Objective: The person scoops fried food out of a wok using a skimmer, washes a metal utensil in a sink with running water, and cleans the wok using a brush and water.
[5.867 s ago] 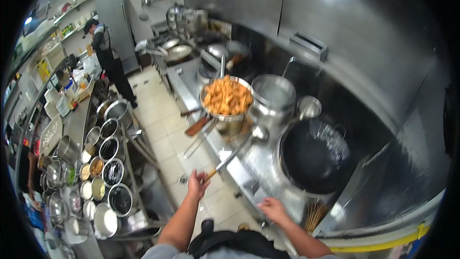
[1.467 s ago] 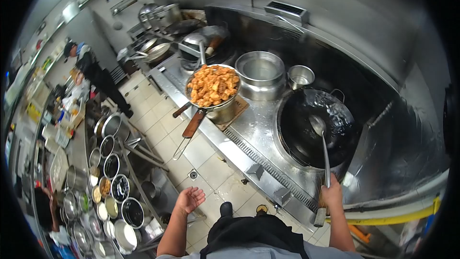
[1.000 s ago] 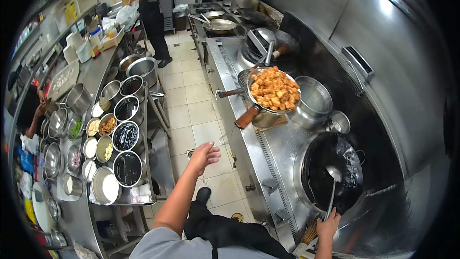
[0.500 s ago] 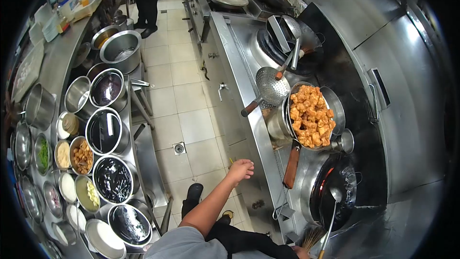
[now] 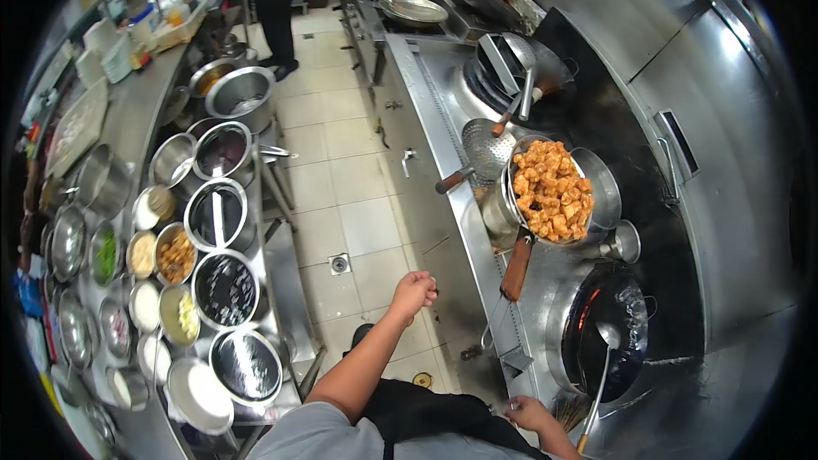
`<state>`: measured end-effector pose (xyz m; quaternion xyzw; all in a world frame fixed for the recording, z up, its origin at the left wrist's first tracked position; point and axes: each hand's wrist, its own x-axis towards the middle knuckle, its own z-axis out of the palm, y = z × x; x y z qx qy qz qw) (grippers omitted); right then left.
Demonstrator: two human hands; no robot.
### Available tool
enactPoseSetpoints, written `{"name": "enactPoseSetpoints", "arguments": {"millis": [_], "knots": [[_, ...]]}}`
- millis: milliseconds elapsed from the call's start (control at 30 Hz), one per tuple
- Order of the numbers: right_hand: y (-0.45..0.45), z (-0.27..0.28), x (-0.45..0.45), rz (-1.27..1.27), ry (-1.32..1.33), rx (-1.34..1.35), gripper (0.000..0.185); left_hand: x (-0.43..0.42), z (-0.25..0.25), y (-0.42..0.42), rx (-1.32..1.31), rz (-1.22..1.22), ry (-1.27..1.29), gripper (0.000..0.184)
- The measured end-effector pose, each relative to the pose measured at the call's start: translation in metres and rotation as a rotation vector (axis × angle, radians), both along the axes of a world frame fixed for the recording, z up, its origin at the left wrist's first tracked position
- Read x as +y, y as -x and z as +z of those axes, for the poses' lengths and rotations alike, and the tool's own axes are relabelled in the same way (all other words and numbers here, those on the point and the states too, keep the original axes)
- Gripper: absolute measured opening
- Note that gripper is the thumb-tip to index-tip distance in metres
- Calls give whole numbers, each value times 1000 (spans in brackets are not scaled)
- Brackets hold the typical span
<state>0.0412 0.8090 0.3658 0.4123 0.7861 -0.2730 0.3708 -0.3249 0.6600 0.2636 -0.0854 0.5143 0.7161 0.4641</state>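
Note:
My left hand [image 5: 415,294] is over the floor beside the range, its fingers curled closed with nothing visible in them. Near the range's front edge, my right hand [image 5: 532,415] has its fingers curled in and looks empty. To its right, a ladle [image 5: 603,385] lies with its bowl in the black wok [image 5: 626,349] and its handle over the rim, apart from the hand. A bristle brush [image 5: 569,411] stands between them. Browned fried pieces [image 5: 554,191] fill a wooden-handled strainer on a metal pot [image 5: 498,215]. A perforated skimmer [image 5: 488,152] is beside it.
On the left, a steel counter [image 5: 162,89] carries bowls of dark liquid [image 5: 225,288], white contents and chopped food. A person [image 5: 271,8] in dark trousers stands at the far end. Pans [image 5: 415,10] sit on the far burners. A small pot [image 5: 625,241] is behind the wok.
My right hand has let go of the ladle, which rests in the wok. My left hand has gone from open to curled. The view has turned and tilted down, with the range now further right.

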Motion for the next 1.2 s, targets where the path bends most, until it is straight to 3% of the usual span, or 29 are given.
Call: {"name": "enactPoseSetpoints", "arguments": {"millis": [200,267,367,467,567,633,767,833,967,1100,1200], "knots": [[48,-17,-40,407,28,314,49,-124,15,-137,148,-9,194,60],[61,-35,-63,664,121,357,47,-176,35,-194,157,8,244,56],[63,-63,-101,757,258,473,48,-250,33,-283,107,205,302,46],[53,-88,-122,1126,168,358,50,-315,27,-370,-34,449,413,33],[33,-85,-160,1197,230,303,50,-367,32,-443,-139,672,481,31],[16,-94,-177,1102,334,240,51,-391,35,-484,-180,775,489,30],[-8,-90,-217,1426,108,136,54,-449,30,-545,-46,1060,534,30],[-17,-86,-240,1458,109,123,54,-494,28,-570,41,1297,536,33],[-36,-93,-302,1477,128,78,54,-602,35,-615,160,1599,775,32],[-69,-80,-385,1498,49,83,55,-741,29,-649,5,1917,544,37],[-94,-73,-454,1617,168,158,56,-807,50,-643,-42,1870,651,42]]}}
